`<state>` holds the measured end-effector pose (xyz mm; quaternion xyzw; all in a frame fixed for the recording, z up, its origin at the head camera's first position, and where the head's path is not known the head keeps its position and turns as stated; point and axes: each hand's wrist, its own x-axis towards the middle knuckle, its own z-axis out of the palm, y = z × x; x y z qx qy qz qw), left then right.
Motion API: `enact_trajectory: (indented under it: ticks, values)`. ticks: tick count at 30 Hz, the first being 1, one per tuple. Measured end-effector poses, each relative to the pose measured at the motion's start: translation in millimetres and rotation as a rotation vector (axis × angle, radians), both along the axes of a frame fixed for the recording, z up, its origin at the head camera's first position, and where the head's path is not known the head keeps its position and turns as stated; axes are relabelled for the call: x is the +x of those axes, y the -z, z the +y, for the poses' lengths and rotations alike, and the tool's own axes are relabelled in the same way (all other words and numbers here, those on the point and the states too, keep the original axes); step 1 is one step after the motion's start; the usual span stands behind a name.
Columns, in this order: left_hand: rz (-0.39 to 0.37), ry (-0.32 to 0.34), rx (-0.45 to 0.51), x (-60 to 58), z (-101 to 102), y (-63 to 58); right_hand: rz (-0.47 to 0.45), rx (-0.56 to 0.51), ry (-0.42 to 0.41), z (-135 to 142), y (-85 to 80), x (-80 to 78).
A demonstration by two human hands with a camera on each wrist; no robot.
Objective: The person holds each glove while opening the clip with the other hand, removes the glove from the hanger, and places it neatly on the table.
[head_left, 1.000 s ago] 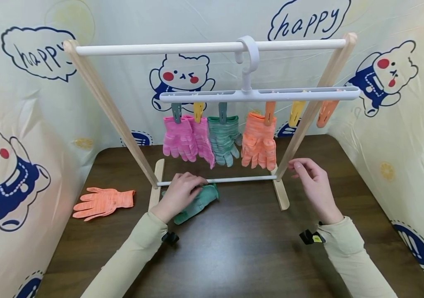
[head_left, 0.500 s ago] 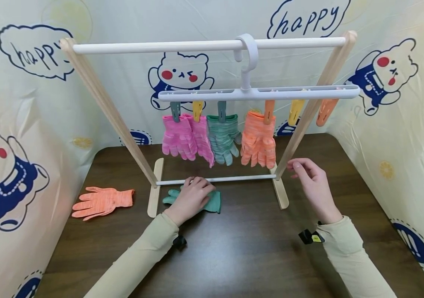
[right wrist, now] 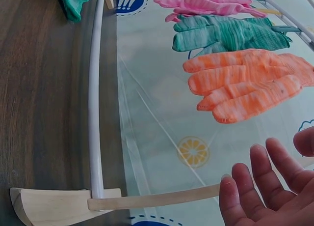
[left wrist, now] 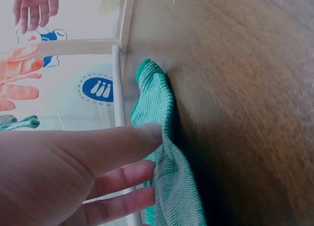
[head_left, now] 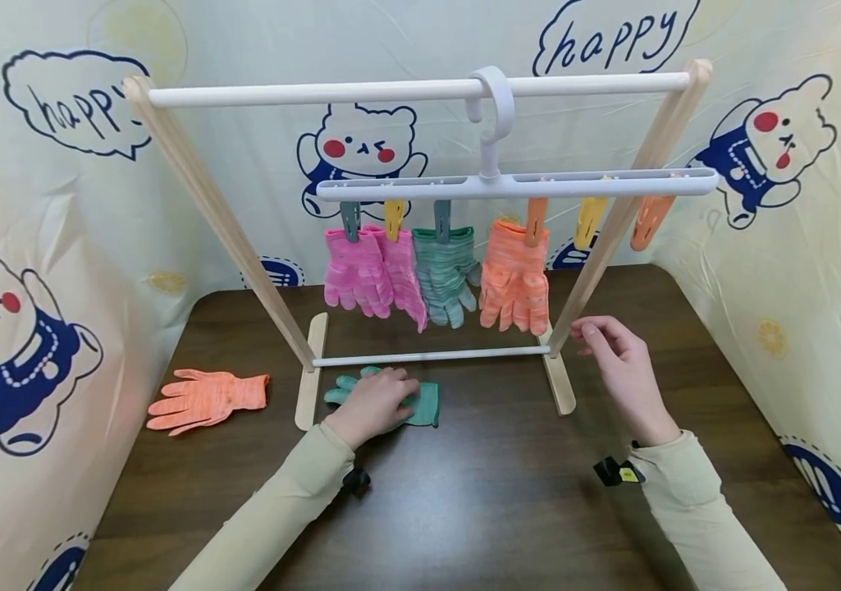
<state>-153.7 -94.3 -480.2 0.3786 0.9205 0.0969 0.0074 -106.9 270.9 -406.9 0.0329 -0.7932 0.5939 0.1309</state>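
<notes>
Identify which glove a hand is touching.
The green glove on the table, touched by the left hand. The orange glove on the table lies apart, untouched; the other gloves hang from clips, touching neither hand.

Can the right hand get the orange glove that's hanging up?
Probably yes. The right hand looks empty and is close to the hanging orange glove. A wooden side post is between them in the head view, so the hand might have to go around it.
</notes>
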Motion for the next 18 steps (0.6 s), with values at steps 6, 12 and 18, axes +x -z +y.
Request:
enact_trajectory:
  ticks: [6,12,18]
  values:
    - [-0.031,-0.003,0.016,-0.4,-0.1,1.2,0.001,-0.002,-0.001,-0.4,-0.9,0.2]
    - [-0.033,-0.018,0.032,-0.7,-0.2,4.1,-0.001,0.005,-0.006,-0.9,-0.9,-0.4]
    - [-0.023,-0.031,0.002,0.3,1.3,2.7,-0.008,0.021,-0.014,-1.6,-0.2,-0.4]
